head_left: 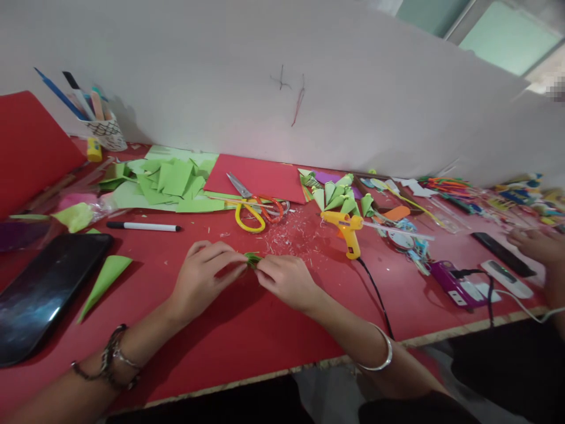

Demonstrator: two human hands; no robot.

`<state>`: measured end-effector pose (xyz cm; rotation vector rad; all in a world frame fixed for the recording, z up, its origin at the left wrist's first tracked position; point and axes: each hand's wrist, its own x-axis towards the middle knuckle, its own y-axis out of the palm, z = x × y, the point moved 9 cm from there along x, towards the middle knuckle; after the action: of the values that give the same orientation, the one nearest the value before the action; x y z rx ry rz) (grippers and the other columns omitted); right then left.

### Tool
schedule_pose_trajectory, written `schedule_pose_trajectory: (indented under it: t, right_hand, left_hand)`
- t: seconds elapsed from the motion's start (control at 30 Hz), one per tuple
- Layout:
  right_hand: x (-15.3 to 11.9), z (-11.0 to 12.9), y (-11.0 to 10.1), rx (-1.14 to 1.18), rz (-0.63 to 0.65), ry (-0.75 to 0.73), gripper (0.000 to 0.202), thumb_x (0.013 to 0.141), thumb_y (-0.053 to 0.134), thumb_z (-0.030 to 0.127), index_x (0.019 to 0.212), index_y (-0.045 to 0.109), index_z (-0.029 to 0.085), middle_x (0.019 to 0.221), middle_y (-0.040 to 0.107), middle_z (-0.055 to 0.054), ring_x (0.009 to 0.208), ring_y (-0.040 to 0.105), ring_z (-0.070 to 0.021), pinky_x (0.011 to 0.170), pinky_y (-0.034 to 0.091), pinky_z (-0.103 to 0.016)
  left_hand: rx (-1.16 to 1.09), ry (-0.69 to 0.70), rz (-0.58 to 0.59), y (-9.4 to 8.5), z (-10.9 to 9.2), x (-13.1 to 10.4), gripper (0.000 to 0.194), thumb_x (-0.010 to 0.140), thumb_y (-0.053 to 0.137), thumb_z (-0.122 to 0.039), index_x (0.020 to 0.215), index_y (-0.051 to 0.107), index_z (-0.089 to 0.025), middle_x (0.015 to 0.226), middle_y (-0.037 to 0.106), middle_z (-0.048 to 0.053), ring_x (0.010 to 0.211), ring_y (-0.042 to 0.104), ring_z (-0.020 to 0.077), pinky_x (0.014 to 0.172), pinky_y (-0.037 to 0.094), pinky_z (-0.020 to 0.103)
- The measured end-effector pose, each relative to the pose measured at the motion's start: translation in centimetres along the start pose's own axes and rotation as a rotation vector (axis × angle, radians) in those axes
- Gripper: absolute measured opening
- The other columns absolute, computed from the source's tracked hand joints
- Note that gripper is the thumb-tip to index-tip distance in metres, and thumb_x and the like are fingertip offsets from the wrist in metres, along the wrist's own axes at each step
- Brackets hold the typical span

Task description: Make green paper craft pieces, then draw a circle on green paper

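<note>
Between the fingertips of my left hand (208, 274) and my right hand (286, 280) is a small piece of rolled green paper (253, 259), pinched from both sides just above the red table (247, 341). Fingers cover most of it. Beyond my hands lie scissors (249, 221) with one yellow and one orange handle, beside scattered paper shreds (291, 235). A yellow hot glue gun (348, 231) with a clear glue stick rests to the right. On the left, a green paper cone (106, 282) lies on its side next to a black phone (53, 294).
Green paper pieces (174, 179), a red sheet (260, 176) and several paper cones (339, 194) line the wall. A marker (143, 227) lies left. A purple power strip (457, 285) sits right, near another person's hand (536, 244). The glue gun's cord (375, 291) crosses the table edge.
</note>
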<state>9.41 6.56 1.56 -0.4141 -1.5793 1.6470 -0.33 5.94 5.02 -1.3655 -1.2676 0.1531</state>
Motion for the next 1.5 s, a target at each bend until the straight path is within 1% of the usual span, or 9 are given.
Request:
schedule_pose_trajectory:
  t: [0.2,0.37,0.67,0.77,0.97,1.17,1.3,1.4,1.5]
  right_hand:
    - [0.1,-0.5,0.0,0.076,0.018,0.036,0.016,0.083,0.045,0.022,0.073,0.057,0.018,0.067,0.058,0.001,0.058,0.049,-0.0088,0.052,0.028,-0.021]
    - [0.0,-0.9,-0.2,0.168,-0.011,0.059,0.014,0.081,0.046,0.019,0.072,0.056,0.018,0.067,0.058,0.001,0.060,0.049,-0.0089,0.055,0.031,-0.020]
    - [-1.2,-2.1,-3.7,0.397,-0.377,0.042,0.014,0.083,0.044,0.020,0.075,0.056,0.018,0.063,0.057,-0.001,0.056,0.050,-0.0093,0.055,0.039,-0.019]
    - [-1.7,-2.1,-4.4,0.396,-0.450,0.001,0.013,0.084,0.045,0.020,0.078,0.057,0.019,0.065,0.060,0.000,0.056,0.054,-0.0092,0.055,0.042,-0.019]
    - [-1.7,-1.5,-4.5,0.396,-0.431,-0.066,0.012,0.084,0.046,0.018,0.085,0.058,0.019,0.073,0.064,-0.002,0.066,0.060,-0.0096,0.061,0.045,-0.018]
    - [-1.5,-1.2,-4.5,0.454,-0.421,-0.110,0.013,0.083,0.048,0.015,0.087,0.059,0.019,0.080,0.062,-0.004,0.075,0.058,-0.0104,0.068,0.047,-0.021]
    - [-1.5,-1.5,-4.6,0.452,-0.427,-0.098,0.013,0.082,0.048,0.014,0.088,0.059,0.018,0.080,0.060,-0.004,0.075,0.056,-0.0107,0.069,0.046,-0.022]
    - [-1.3,-2.0,-4.5,0.442,-0.413,-0.049,0.013,0.083,0.048,0.016,0.086,0.060,0.018,0.079,0.059,-0.004,0.074,0.055,-0.0107,0.066,0.045,-0.021]
    - [-0.8,-2.6,-3.2,0.432,-0.289,0.026,0.014,0.084,0.046,0.019,0.085,0.060,0.018,0.078,0.059,-0.003,0.071,0.055,-0.0104,0.064,0.043,-0.021]
  left_hand:
    - [-0.040,-0.041,-0.027,-0.3,0.4,0.1,0.011,0.077,0.055,-0.030,0.079,0.055,-0.020,0.068,0.060,-0.005,0.062,0.055,0.0102,0.069,0.035,0.027]
    - [-0.123,-0.206,-0.065,-0.5,2.0,-0.4,0.018,0.079,0.051,-0.034,0.071,0.048,-0.019,0.063,0.056,-0.005,0.060,0.054,0.0095,0.062,0.040,0.022]
    - [-0.177,-0.264,-0.045,-0.4,2.8,-1.0,0.026,0.080,0.048,-0.036,0.060,0.043,-0.019,0.048,0.049,-0.007,0.044,0.045,0.0057,0.045,0.035,0.015]
    - [-0.242,-0.335,0.018,0.2,3.2,-1.2,0.023,0.081,0.046,-0.034,0.063,0.042,-0.019,0.042,0.045,-0.010,0.037,0.040,0.0049,0.042,0.033,0.015]
    - [-0.265,-0.356,0.027,0.0,3.1,-1.4,0.035,0.086,0.030,-0.028,0.052,0.035,-0.019,0.038,0.037,-0.008,0.034,0.035,0.0051,0.040,0.030,0.017]
    - [-0.255,-0.464,-0.071,-0.3,4.2,-1.6,0.013,0.081,0.040,-0.030,0.075,0.043,-0.019,0.055,0.050,-0.006,0.044,0.046,0.0074,0.044,0.036,0.017]
    - [-0.269,-0.438,-0.033,0.0,4.1,-1.2,0.019,0.077,0.048,-0.033,0.065,0.045,-0.019,0.055,0.052,-0.005,0.049,0.049,0.0077,0.047,0.038,0.017]
    - [-0.307,-0.442,-0.031,-0.2,4.2,-1.0,0.026,0.078,0.046,-0.033,0.057,0.043,-0.019,0.046,0.046,-0.007,0.042,0.043,0.0065,0.043,0.034,0.017]
    - [-0.353,-0.439,0.041,0.2,3.9,-1.0,0.041,0.084,0.035,-0.031,0.045,0.035,-0.018,0.036,0.036,-0.006,0.035,0.034,0.0056,0.040,0.030,0.018]
